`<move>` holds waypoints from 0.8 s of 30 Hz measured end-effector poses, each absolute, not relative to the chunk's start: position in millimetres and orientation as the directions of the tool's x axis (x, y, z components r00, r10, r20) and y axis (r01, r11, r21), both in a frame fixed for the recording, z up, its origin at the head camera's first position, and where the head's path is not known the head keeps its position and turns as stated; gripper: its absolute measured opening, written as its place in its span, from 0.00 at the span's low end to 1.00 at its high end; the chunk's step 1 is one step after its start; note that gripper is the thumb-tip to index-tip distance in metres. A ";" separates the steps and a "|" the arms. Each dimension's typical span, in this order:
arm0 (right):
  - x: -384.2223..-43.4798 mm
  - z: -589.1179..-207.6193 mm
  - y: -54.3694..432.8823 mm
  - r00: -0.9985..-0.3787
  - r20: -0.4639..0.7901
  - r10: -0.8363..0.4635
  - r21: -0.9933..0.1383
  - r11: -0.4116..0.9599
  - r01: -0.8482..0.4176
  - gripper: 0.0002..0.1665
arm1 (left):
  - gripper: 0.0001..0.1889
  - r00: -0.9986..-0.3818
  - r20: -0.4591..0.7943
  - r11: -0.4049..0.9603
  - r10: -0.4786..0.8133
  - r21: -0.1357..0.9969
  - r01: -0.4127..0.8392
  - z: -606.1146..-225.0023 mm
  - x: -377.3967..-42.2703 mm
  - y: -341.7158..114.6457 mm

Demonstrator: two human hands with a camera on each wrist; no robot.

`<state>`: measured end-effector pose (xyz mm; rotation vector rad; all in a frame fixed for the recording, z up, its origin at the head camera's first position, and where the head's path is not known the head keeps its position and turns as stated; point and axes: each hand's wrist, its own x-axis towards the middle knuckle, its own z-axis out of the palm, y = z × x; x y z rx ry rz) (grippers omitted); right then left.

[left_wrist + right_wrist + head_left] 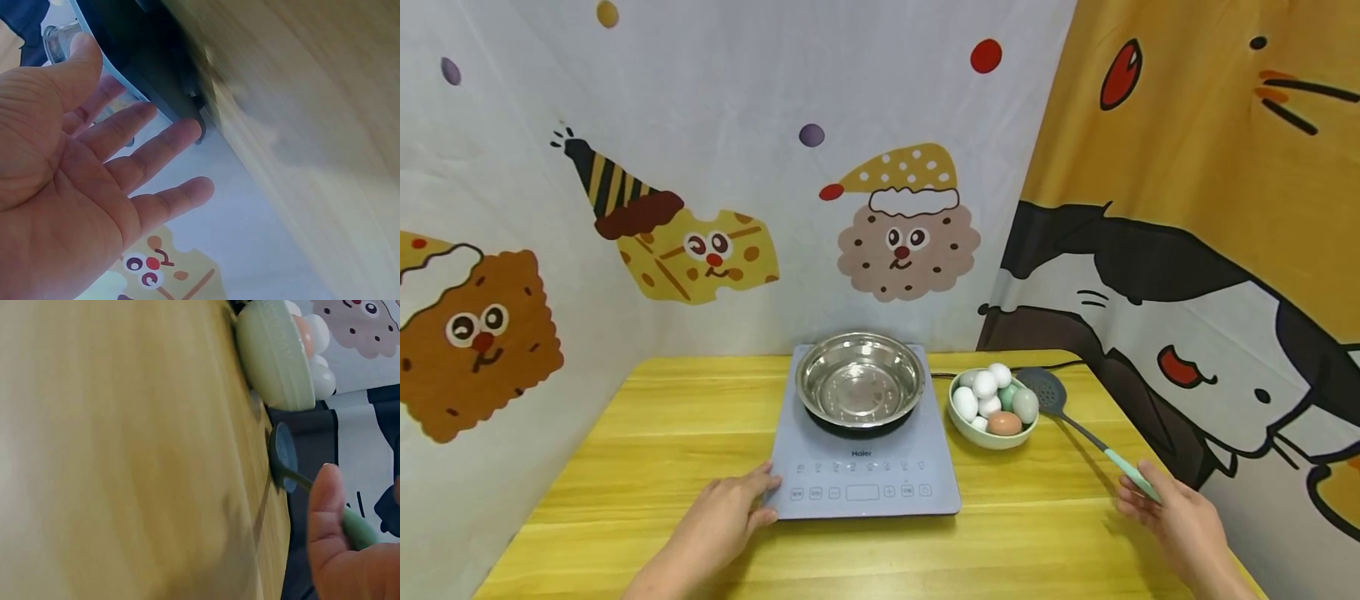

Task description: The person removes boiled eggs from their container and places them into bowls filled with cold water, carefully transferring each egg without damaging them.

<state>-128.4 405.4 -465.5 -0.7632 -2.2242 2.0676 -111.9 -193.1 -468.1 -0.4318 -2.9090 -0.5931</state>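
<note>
My left hand [722, 512] touches the front left edge of a grey induction cooker [861, 455], its fingers spread and loosely extended in the left wrist view. A shiny steel pan [859, 393] sits on the cooker, with nothing visible inside. At the table's right side, my right hand [1180, 517] grips the mint-green handle of a skimmer [1043, 392] with a dark grey perforated head. The handle is raised above the table, while the head lies low behind the egg bowl's right side. In the right wrist view the thumb [328, 515] lies along the handle.
A pale green bowl [988, 437] heaped with white, green and brown eggs [985, 385] stands right of the cooker. A black cord [1052, 365] runs along the back of the wooden table [670, 442]. Cartoon-printed curtains [737, 75] hang behind and beside it.
</note>
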 end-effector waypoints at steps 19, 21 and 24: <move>-124.0 -471.9 394.1 -0.912 -0.342 0.226 -0.612 0.683 0.399 0.53 | 0.24 -0.942 0.214 0.883 0.260 0.343 0.321 -465.8 -113.7 -195.7; -125.0 -470.5 394.2 -0.920 -0.331 0.209 -0.636 0.671 0.381 0.52 | 0.24 -0.942 0.210 0.883 0.260 0.344 0.320 -466.0 -113.6 -196.1; -127.3 -467.3 396.8 -0.938 -0.296 0.182 -0.617 0.713 0.333 0.55 | 0.24 -0.943 0.197 0.884 0.267 0.340 0.321 -466.2 -113.1 -197.5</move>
